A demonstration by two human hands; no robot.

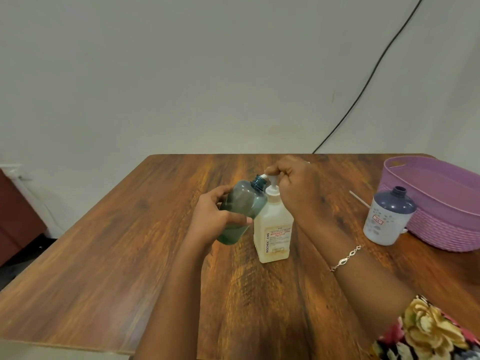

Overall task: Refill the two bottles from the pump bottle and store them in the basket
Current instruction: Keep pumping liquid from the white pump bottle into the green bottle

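A white pump bottle [274, 229] with a red-lettered label stands mid-table. My right hand [296, 188] grips its pump head from above. My left hand [215, 216] holds a clear teal bottle [242, 206], uncapped and tilted, its open neck right at the pump's spout. A second bottle [387, 219], white with a dark blue shoulder and open neck, stands to the right, touching the front of the purple basket [446, 229].
The wooden table [104, 242] runs to the wall, its left edge dropping to the floor. A thin white stick [359, 198] lies beside the basket. A black cable [368, 79] hangs down the wall behind the table.
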